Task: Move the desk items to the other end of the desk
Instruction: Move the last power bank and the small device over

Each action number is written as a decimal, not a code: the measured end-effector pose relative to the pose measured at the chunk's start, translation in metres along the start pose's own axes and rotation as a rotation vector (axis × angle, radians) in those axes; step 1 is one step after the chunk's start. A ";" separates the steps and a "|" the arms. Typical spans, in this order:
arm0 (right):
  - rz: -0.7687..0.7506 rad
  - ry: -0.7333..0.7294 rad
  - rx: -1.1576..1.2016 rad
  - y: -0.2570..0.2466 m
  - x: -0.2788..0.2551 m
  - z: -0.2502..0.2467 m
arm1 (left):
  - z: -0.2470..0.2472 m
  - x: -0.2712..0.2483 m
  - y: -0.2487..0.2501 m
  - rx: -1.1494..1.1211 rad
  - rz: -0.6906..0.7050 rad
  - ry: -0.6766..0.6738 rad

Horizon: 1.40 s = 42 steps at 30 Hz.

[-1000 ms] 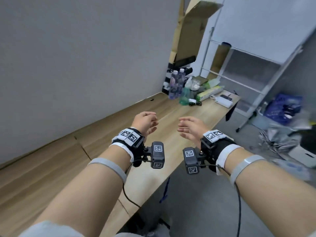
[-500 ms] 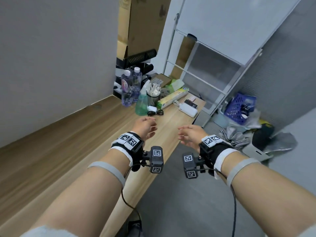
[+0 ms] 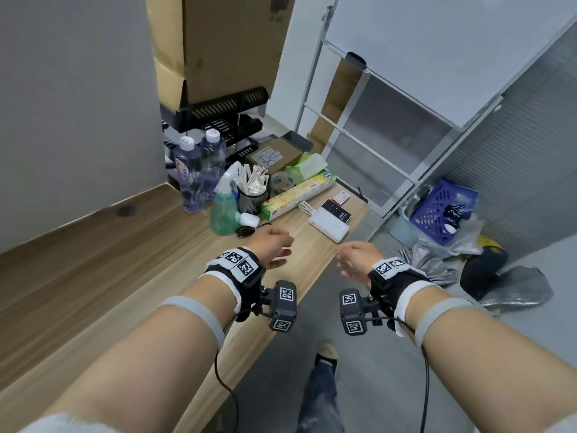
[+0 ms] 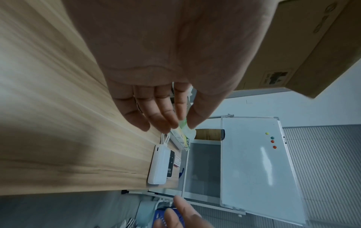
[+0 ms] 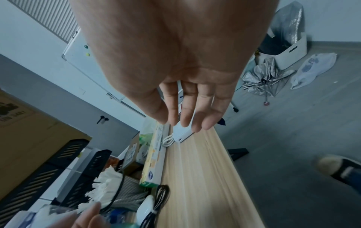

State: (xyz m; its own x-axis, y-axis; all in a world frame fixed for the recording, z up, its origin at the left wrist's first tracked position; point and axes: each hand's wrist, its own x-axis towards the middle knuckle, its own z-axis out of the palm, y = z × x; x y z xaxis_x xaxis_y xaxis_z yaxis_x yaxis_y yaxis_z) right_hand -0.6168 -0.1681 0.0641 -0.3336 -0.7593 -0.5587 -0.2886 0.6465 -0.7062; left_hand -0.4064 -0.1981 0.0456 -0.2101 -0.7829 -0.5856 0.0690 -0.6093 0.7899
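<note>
1. Both hands are empty, fingers loose: left hand [image 3: 271, 245] hovers over the desk [image 3: 93, 276], right hand [image 3: 357, 257] just off its edge.
2. All items sit crowded at the far end: bottles [image 3: 199, 170], spray bottle [image 3: 224, 207], long box [image 3: 296, 195], power bank [image 3: 329, 223].
3. I judge this as the approach step; nothing is grasped yet.
4. Next move needs a reach forward; the power bank lies nearest the right hand.

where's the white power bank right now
In the head view the white power bank lies near the desk's front edge at the cluttered end, just beyond the right hand, beside a long green-and-yellow box.
</note>
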 end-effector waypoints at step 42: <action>-0.532 -0.843 -0.468 -0.116 0.167 0.048 | 0.037 0.060 0.023 -0.153 -0.118 0.709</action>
State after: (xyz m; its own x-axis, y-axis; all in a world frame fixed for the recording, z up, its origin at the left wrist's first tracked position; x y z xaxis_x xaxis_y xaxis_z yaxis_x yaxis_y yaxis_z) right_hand -0.5964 -0.3735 0.0317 0.6026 -0.6408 -0.4756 -0.5846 0.0512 -0.8097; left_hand -0.4539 -0.2545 0.0351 0.4530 -0.5726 -0.6833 0.2315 -0.6646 0.7104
